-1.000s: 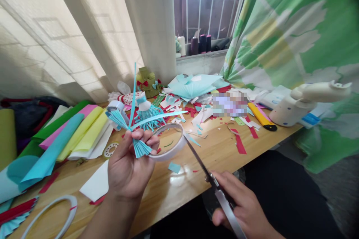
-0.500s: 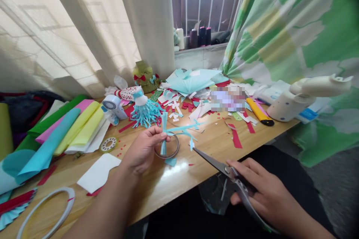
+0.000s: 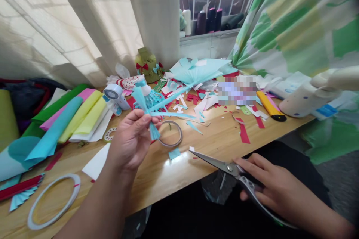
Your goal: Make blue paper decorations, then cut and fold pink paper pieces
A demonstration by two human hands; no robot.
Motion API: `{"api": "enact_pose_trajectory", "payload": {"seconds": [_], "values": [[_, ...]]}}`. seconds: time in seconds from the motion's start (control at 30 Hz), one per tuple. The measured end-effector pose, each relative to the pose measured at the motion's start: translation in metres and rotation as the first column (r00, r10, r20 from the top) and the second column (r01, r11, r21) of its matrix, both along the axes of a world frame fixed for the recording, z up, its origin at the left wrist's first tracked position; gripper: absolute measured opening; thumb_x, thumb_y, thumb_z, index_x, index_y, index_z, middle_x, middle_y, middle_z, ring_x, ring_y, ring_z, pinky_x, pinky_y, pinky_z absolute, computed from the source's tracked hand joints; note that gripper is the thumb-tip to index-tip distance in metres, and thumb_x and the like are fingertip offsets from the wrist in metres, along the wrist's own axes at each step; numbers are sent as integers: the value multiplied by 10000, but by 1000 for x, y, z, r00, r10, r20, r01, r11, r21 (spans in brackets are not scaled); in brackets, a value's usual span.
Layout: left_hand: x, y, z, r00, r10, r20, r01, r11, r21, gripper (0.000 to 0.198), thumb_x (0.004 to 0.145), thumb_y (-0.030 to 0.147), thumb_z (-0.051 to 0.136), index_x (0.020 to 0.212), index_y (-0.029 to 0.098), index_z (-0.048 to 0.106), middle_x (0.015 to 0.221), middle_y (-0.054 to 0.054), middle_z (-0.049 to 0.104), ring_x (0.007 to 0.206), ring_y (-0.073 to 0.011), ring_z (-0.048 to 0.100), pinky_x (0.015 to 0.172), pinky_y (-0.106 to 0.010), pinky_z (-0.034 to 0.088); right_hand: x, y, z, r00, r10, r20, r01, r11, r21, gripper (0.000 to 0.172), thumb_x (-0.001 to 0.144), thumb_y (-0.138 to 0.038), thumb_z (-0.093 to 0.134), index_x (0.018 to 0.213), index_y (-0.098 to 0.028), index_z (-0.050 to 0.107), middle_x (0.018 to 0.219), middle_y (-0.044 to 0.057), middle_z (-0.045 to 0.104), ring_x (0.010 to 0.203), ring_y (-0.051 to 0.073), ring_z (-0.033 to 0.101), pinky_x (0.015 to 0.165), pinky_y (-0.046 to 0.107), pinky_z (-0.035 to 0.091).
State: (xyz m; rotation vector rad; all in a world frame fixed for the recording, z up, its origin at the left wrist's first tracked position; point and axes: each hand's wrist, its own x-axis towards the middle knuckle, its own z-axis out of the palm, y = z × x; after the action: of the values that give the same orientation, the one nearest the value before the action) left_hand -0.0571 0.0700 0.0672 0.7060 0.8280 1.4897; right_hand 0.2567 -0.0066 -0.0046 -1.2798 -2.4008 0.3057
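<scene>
My left hand pinches a folded bundle of light blue paper strips above the wooden table; long strips fan up and to the right from my fingers. A small tape ring lies flat on the table just right of that hand. My right hand grips the handles of steel scissors at the table's front edge, blades shut and pointing left towards a small blue paper scrap.
Rolled coloured paper sheets lie at the left, a large tape ring at the front left. Paper scraps, a blue fringed figure, a tape dispenser, a yellow knife and a white glue gun crowd the back.
My left hand has lifted the blue strip bundle off the small tape ring and turned it. The tape ring now lies on the table. The scissors moved slightly left along the front edge.
</scene>
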Motion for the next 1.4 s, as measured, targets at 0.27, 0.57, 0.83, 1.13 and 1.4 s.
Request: {"api": "enact_pose_trajectory", "payload": {"seconds": [0.27, 0.57, 0.83, 1.13, 1.4], "values": [[17, -14, -10, 897, -426, 114, 440, 881, -175, 166, 687, 123, 719, 697, 155, 556, 605, -18, 650, 654, -181, 656, 734, -438, 545, -8, 3, 10, 998, 60, -11, -60, 996, -66, 470, 749, -224, 652, 1208, -180, 561, 899, 85, 608, 636, 159, 634, 599, 267, 551], [14, -12, -7, 887, -440, 139, 457, 880, -130, 139, 706, 106, 699, 709, 152, 568, 608, -15, 653, 656, -168, 644, 765, -475, 542, -14, 5, 22, 992, 92, -89, -116, 937, -331, 521, 753, -283, 690, 1249, -297, 528, 867, 21, 613, 733, 147, 639, 665, 214, 539], [16, -13, -9, 932, -266, 246, 291, 954, -74, 138, 739, 98, 668, 668, 172, 576, 603, -5, 659, 696, -149, 618, 841, -514, 501, 2, 33, -1, 969, -140, 205, 126, 989, 82, 448, 757, -342, 612, 1191, -232, 588, 971, 93, 630, 668, 190, 645, 584, 288, 525], [27, -12, -20, 968, -191, 162, 219, 960, -175, 137, 712, 124, 704, 661, 162, 583, 650, -17, 669, 690, -154, 627, 762, -382, 537, 15, 104, -9, 914, -243, 323, 211, 968, 133, 398, 839, -366, 510, 1209, -239, 584, 1128, 123, 598, 867, 259, 641, 706, 379, 524], [35, -13, -29, 984, -114, 134, 141, 966, -218, 204, 641, 201, 785, 703, 181, 592, 682, -16, 699, 746, -172, 657, 777, -330, 513, -61, 45, 18, 962, 107, -251, -64, 982, 177, 116, 814, -158, 559, 868, -206, 650, 738, 51, 620, 687, 180, 594, 625, 308, 510]]}}
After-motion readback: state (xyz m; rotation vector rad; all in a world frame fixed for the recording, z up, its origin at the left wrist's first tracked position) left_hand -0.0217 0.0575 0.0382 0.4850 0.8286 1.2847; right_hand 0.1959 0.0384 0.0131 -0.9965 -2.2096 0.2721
